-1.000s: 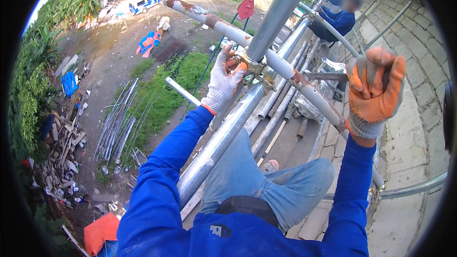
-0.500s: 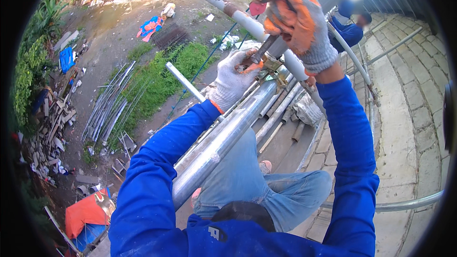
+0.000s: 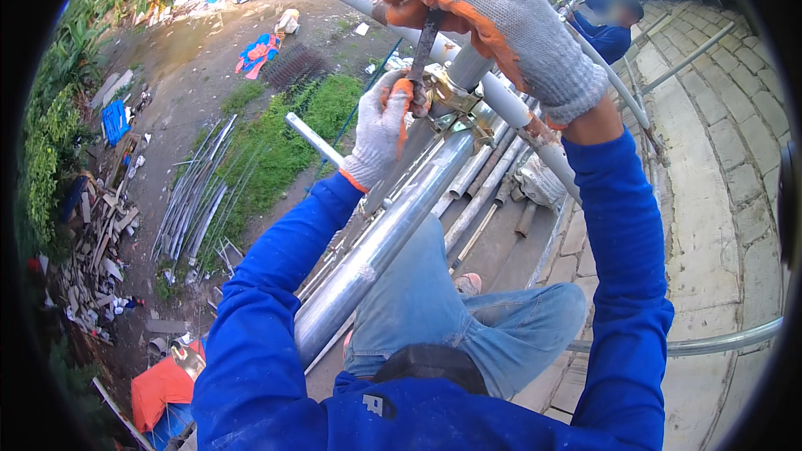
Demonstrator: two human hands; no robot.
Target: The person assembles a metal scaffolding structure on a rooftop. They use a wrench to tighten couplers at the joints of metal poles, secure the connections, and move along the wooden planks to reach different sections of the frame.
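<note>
My right hand (image 3: 505,21), in a grey work glove with orange palm, is closed round the upper part of a dark, rusty wrench (image 3: 426,50). The wrench stands almost upright, its lower end beside a brass-coloured scaffold clamp (image 3: 451,93). At that lower end, the gloved fingers of my left hand (image 3: 380,129) are closed, with thumb and fingertips against the wrench head. The clamp sits where a shiny steel pipe (image 3: 372,263) meets other pipes. Just behind it runs a white, rust-patched pipe (image 3: 505,104). The nut under the wrench is hidden.
Loose pipes (image 3: 489,179) and a pale sack (image 3: 539,177) lie beyond my bent knee. Right of me curves a block surface (image 3: 710,225) with railings (image 3: 727,342). A co-worker in blue (image 3: 606,38) is farther off. Far below left are grass (image 3: 280,146) and scrap piles.
My right hand has moved left and toward me, swinging the wrench from a slant to nearly upright. My left hand has shifted slightly left. The view has moved a little.
</note>
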